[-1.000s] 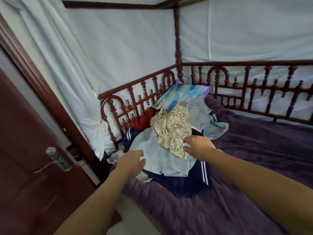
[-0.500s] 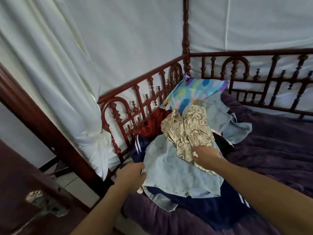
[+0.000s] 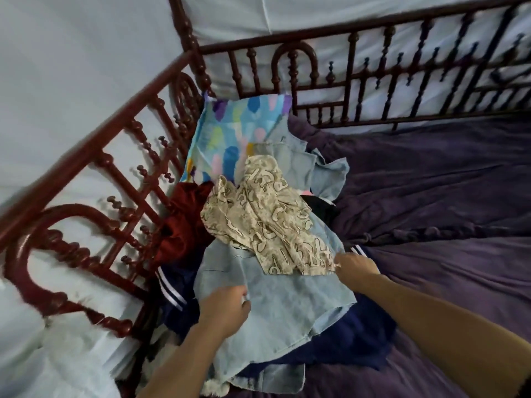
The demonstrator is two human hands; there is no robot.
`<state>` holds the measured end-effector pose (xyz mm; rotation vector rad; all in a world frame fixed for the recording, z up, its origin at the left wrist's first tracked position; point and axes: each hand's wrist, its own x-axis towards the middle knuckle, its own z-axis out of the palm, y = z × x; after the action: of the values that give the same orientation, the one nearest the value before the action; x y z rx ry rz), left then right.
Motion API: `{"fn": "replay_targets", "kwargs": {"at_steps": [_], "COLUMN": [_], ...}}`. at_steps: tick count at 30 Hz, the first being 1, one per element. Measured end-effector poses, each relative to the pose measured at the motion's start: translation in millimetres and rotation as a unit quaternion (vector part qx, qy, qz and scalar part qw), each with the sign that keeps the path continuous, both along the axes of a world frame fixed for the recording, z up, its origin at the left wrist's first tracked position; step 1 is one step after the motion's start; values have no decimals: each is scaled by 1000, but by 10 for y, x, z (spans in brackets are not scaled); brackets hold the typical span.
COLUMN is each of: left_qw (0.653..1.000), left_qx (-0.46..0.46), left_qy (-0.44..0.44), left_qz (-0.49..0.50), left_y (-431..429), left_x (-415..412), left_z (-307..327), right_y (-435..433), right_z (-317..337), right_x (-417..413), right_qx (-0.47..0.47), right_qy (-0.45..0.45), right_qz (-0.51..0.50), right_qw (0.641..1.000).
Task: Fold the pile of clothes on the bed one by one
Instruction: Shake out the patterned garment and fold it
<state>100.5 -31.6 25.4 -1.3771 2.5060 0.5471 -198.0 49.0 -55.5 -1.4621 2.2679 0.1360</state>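
Left hand (image 3: pixel 227 308) has its fingers curled round the left edge of the light blue garment (image 3: pixel 287 305). Right hand (image 3: pixel 356 267) pinches the near corner of the beige patterned garment (image 3: pixel 267 222), which lies on top of the blue one. Underneath there's a navy garment with white stripes (image 3: pixel 359 337). A dark red garment (image 3: pixel 184 216) pokes out to its left, and a colourful pillow (image 3: pixel 230 130) sits behind. It's all piled on the bed (image 3: pixel 431 196), whose purple cover stretches off to the right. A carved dark wooden rail (image 3: pixel 120 117) runs behind and to the left, with a white curtain (image 3: pixel 71 67) beyond.
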Motion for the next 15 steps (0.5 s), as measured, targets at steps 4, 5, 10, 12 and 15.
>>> {"fn": "replay_targets", "kwargs": {"at_steps": [4, 5, 10, 12, 15], "left_qw": [999, 999, 998, 996, 992], "left_qx": [20, 23, 23, 12, -6], "left_qy": [-8, -15, -29, -33, -26], "left_qz": [-23, -27, -58, -77, -121], "left_y": [-320, -413, -866, -1019, -1259], "left_x": [-202, -242, -487, -623, -846], "left_z": [-341, -422, -879, -1023, -1134], "right_y": [-229, -292, -636, -764, -872], "right_z": [-425, -550, -1172, -1328, -1347], "right_x": [-159, -166, -47, 14, 63], "right_qx": [42, 46, 38, 10, -96], "right_qy": [-13, -23, -101, -105, -149], "right_qz": [-42, -59, -76, -76, -144], "right_qw": [998, 997, 991, 991, 974]}}
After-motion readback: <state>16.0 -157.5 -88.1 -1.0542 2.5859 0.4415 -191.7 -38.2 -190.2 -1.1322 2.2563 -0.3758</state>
